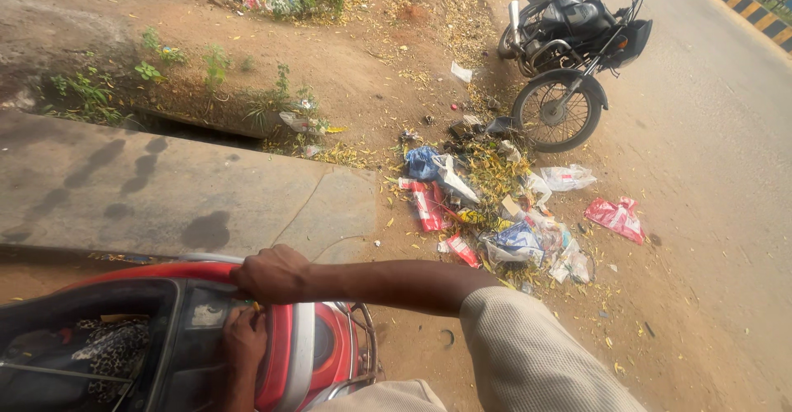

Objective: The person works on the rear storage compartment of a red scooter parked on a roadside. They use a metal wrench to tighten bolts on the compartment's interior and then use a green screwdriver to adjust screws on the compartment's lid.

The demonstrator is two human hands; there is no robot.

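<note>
1. Right hand (pixel 271 273): closed in a fist-like grip over the upper rim of the red scooter body (pixel 285 342), at the rear edge of the open under-seat compartment (pixel 91 338). The forearm reaches in from the right of the frame, with a light ribbed sleeve (pixel 528 354) covering the upper arm.
2. Left hand (pixel 242 342): positioned just below the right hand, fingers curled and pressed against the dark inner panel at the back of the compartment. A small yellowish item shows at the fingertips; what it is cannot be told, nor whether the hand grips it.
3. Scooter location: lower left of the frame, directly in front of the person. The compartment is open and holds a patterned cloth (pixel 111 350). A chrome rear rack (pixel 363 354) projects from the red body on its right side.
4. Ground beneath and beside the scooter: bare brown dirt. A grey concrete slab (pixel 165 189) with dark wet-looking patches lies just beyond the scooter.
5. Litter pile (pixel 495 214): plastic bags, wrappers and dry yellow leaves spread on the dirt to the right of the slab, well apart from both hands. A pink bag (pixel 615 216) lies at its right edge.
6. Parked motorcycle (pixel 569 49): black, standing at the top of the frame beyond the litter, at the edge of a paved road (pixel 726 115).
7. Weeds (pixel 91 90) grow along the far edge of the slab.
</note>
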